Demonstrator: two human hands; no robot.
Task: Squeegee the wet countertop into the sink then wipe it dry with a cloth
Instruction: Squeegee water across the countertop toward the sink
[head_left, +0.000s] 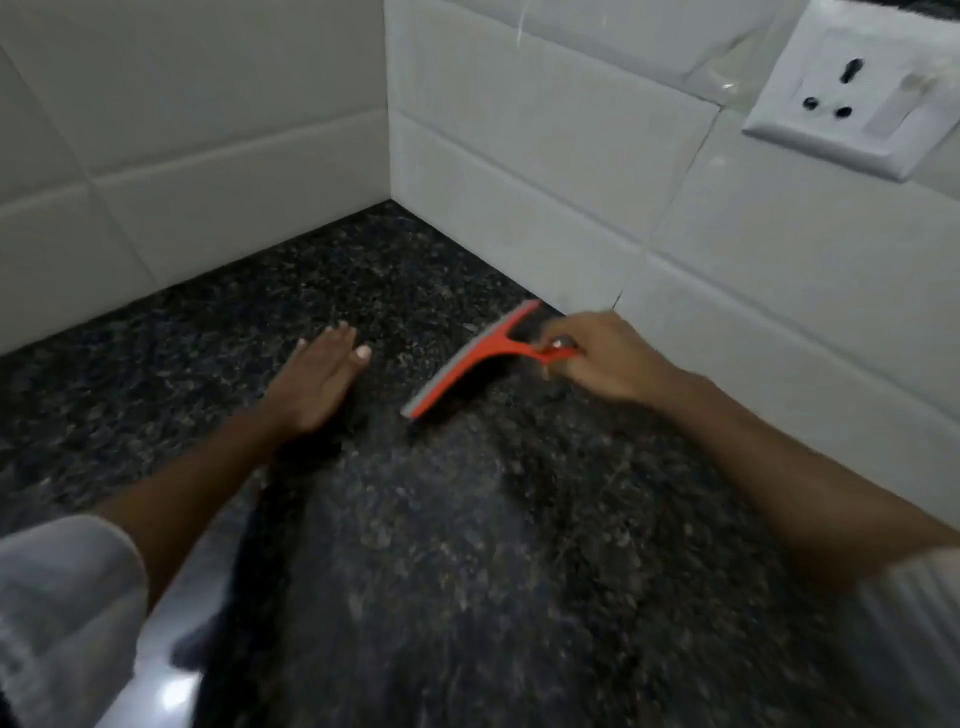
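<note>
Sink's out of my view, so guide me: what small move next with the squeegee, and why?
Probably draw the squeegee toward you from the wall. The right hand grips its handle, its blade is down on the countertop near the corner, and the left hand lies flat alongside.

Single head-worn wide-angle view, looking forward and steeply down from above the countertop (467, 545). Faces into the tiled wall corner (388, 156) at far centre. Close range: both forearms enter from the near edge, left and right. Wall socket (852, 93) sits far right. Straight lines bow toward the frame edges.
</note>
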